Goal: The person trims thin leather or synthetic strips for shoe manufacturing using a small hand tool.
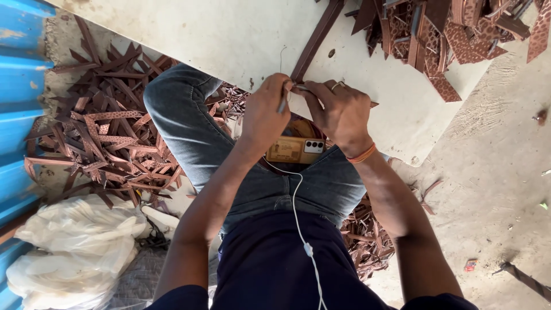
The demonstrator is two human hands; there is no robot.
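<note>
My left hand grips a thin metal tool, its tip down by my fingers. My right hand, with a ring and an orange wristband, pinches the near end of a long brown strip that runs up across the white board. Both hands meet at the strip's end, above my lap. A phone in a brown case lies on my jeans just below the hands, with a white cable running down from it.
A heap of brown patterned strips sits on the board's far right. More brown offcuts cover the ground at left. White plastic bags lie at lower left beside a blue corrugated wall. Bare concrete floor is at right.
</note>
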